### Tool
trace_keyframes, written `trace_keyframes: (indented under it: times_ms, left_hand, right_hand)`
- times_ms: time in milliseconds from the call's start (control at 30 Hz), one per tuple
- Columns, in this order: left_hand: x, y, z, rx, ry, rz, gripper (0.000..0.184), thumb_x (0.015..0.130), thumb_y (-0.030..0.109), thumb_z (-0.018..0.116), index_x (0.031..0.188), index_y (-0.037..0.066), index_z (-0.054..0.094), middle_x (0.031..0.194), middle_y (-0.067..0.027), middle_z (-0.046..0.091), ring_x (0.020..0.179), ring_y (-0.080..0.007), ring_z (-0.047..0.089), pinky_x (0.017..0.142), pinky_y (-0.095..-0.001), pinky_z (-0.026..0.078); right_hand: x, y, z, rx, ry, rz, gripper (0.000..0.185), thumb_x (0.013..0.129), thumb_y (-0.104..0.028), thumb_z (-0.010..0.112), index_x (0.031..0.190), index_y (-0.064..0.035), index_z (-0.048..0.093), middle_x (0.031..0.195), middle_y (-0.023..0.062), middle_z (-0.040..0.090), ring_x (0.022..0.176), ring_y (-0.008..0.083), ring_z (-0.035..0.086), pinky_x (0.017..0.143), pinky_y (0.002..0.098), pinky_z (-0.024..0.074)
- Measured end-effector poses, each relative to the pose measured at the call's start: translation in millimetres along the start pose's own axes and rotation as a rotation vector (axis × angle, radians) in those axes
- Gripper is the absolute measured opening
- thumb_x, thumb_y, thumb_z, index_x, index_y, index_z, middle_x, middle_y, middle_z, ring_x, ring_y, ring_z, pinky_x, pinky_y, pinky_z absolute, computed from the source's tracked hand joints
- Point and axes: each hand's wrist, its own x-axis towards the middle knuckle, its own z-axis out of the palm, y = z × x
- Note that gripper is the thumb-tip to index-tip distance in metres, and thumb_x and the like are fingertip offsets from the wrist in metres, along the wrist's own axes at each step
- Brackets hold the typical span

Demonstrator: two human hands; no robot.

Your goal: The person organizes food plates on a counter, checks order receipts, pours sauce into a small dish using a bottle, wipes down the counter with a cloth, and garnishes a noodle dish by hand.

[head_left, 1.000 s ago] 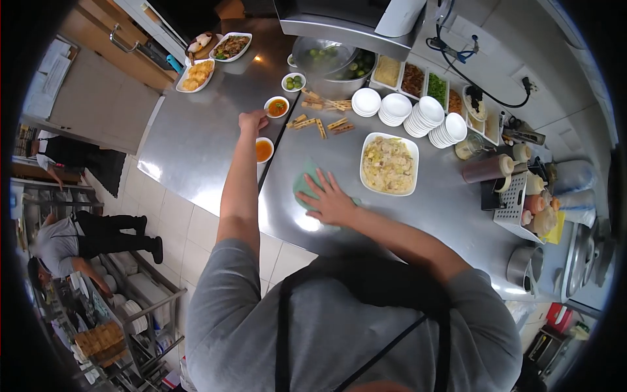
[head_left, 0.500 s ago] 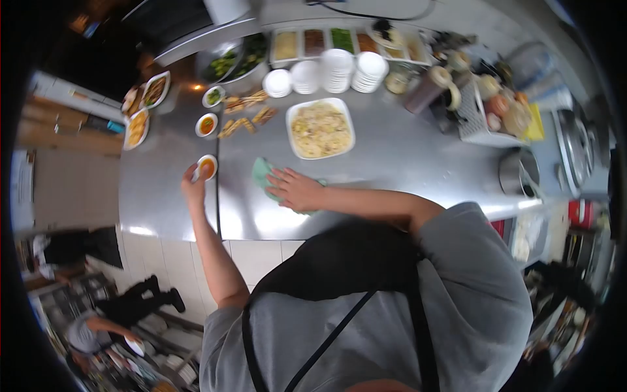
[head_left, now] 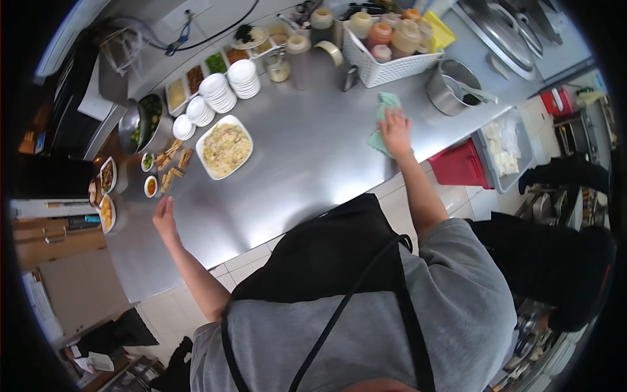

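Note:
My right hand [head_left: 396, 132] lies flat with its fingers spread on a pale green cloth [head_left: 388, 102], pressing it against the steel counter near its front edge. My left hand [head_left: 165, 220] is over the counter's left part with its fingers loosely apart, and I see nothing in it. Just beyond its fingertips stands a small white bowl of orange sauce [head_left: 151, 187], with a small bowl of chopped greens [head_left: 147, 162] behind. Sticks of toasted bread [head_left: 171, 178] lie beside them. A square white dish of pale, shredded-looking food [head_left: 226, 149] sits between my hands, nearer the left.
Stacks of white dishes [head_left: 217, 92] stand at the back. A white basket of sauce bottles [head_left: 400, 67] and a metal pot [head_left: 445, 91] stand at the right. Below the counter's right edge is a red bin [head_left: 459, 164]. A person in black [head_left: 545, 264] is close on my right.
My view has turned and shifted right. My right hand has slid the cloth rightward along the counter. The small sauce bowl in my left hand earlier is no longer visible there.

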Motion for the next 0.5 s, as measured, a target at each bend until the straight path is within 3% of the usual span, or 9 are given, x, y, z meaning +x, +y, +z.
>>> trace_keyframes:
  times_ms: [167, 233, 267, 300, 333, 367, 500]
  left_hand:
    - [-9.9, 20.0, 27.7, 0.001, -0.074, 0.058, 0.045, 0.077, 0.023, 0.063, 0.109, -0.006, 0.051, 0.106, -0.0146, 0.056, 0.097, -0.0185, 0.052, 0.086, -0.0271, 0.037]
    - [-11.2, 16.2, 32.9, -0.025, -0.076, 0.083, 0.045, 0.078, 0.023, 0.062, 0.109, -0.007, 0.051, 0.106, -0.0143, 0.056, 0.097, -0.018, 0.053, 0.086, -0.027, 0.037]
    - [-13.6, 15.8, 32.7, -0.029, -0.086, 0.095, 0.045, 0.078, 0.023, 0.062, 0.109, -0.007, 0.051, 0.106, -0.0143, 0.056, 0.097, -0.018, 0.053, 0.086, -0.027, 0.037]
    - [-16.8, 14.7, 30.5, -0.035, -0.083, 0.101, 0.045, 0.078, 0.023, 0.062, 0.109, -0.006, 0.051, 0.106, -0.0138, 0.056, 0.097, -0.0178, 0.053, 0.086, -0.0268, 0.037]
    - [-19.9, 12.8, 27.7, -0.041, -0.078, 0.104, 0.044, 0.078, 0.023, 0.062, 0.109, -0.006, 0.051, 0.106, -0.0134, 0.056, 0.097, -0.0176, 0.053, 0.086, -0.0267, 0.037]
    - [-22.8, 7.3, 24.6, -0.044, -0.082, 0.109, 0.044, 0.078, 0.023, 0.062, 0.109, -0.006, 0.051, 0.106, -0.0134, 0.056, 0.097, -0.0176, 0.053, 0.086, -0.0267, 0.037]
    - [-19.1, -29.2, 20.5, 0.026, -0.012, -0.041, 0.04, 0.078, 0.023, 0.062, 0.106, -0.005, 0.054, 0.101, -0.0118, 0.058, 0.094, -0.0169, 0.053, 0.085, -0.0258, 0.038]
  right_hand:
    - [-34.3, 131.4, -10.0, -0.075, 0.033, 0.25, 0.046, 0.085, -0.026, 0.041, 0.126, -0.0082, 0.035, 0.131, 0.0204, 0.03, 0.122, 0.0358, 0.028, 0.097, 0.0512, 0.0234]
    - [-50.5, 183.3, -4.2, -0.096, 0.11, 0.296, 0.045, 0.082, -0.019, 0.041, 0.125, -0.0047, 0.036, 0.129, 0.0223, 0.032, 0.12, 0.0334, 0.032, 0.095, 0.0457, 0.0298]
    - [-58.2, 191.9, -27.2, -0.019, 0.122, 0.488, 0.04, 0.078, -0.014, 0.043, 0.116, -0.0021, 0.046, 0.118, 0.0219, 0.045, 0.108, 0.033, 0.046, 0.087, 0.0407, 0.0401]
    - [-54.8, 211.0, -49.3, -0.106, -0.224, 0.826, 0.032, 0.076, -0.015, 0.044, 0.102, -0.0017, 0.056, 0.101, 0.0199, 0.056, 0.092, 0.0342, 0.056, 0.078, 0.0401, 0.0464]
    - [-66.8, 254.8, -48.8, -0.329, -0.441, 0.58, 0.028, 0.075, -0.02, 0.046, 0.088, -0.0009, 0.062, 0.087, 0.0211, 0.06, 0.082, 0.0359, 0.059, 0.074, 0.0422, 0.0473]
    - [-70.2, 260.7, -55.7, 0.058, 0.14, 1.217, 0.03, 0.077, -0.023, 0.047, 0.085, 0.0005, 0.062, 0.087, 0.0228, 0.06, 0.085, 0.0344, 0.059, 0.074, 0.0426, 0.0468]
    - [-40.7, 284.7, -84.3, 0.433, 0.397, 1.038, 0.033, 0.079, -0.028, 0.045, 0.088, 0.0002, 0.061, 0.087, 0.0198, 0.061, 0.086, 0.0332, 0.058, 0.075, 0.0401, 0.0442]
